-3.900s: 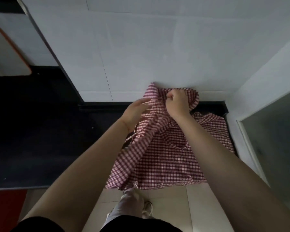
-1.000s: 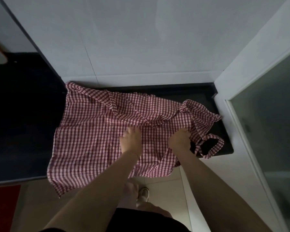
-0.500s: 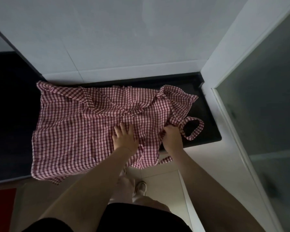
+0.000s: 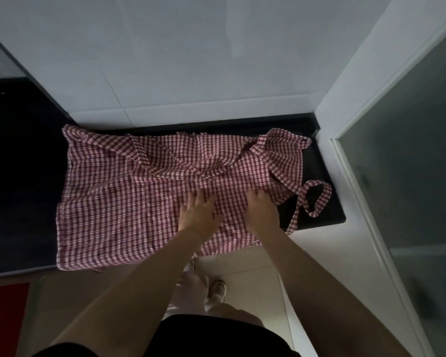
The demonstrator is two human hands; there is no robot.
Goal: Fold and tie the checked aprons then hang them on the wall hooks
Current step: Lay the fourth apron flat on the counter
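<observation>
Red-and-white checked cloth: one apron (image 4: 144, 202), spread mostly flat and wrinkled on a dark worktop (image 4: 23, 176), its near hem hanging just over the front edge. One strap loop (image 4: 316, 199) lies on the bare worktop at the apron's right side, with a loose tie end trailing off the edge below it. Head view, two hands counted, both on the cloth. Left hand (image 4: 196, 215) lies palm down with fingers straight and spread, pressing the fabric near its middle; its grip closes on nothing. Right hand (image 4: 262, 210) sits just beside it toward the strap side, fingers bent down into the fabric; whether its grip actually pinches cloth or only presses, cannot tell. Both forearms are bare. Worktop butts against a white tiled wall (image 4: 165, 60) at the back and a white frame with a frosted glass panel (image 4: 410, 163) at the right. Pale tiled floor (image 4: 245, 261) below, one shoe (image 4: 218, 289) visible, a red patch (image 4: 5, 305) at lower left.
</observation>
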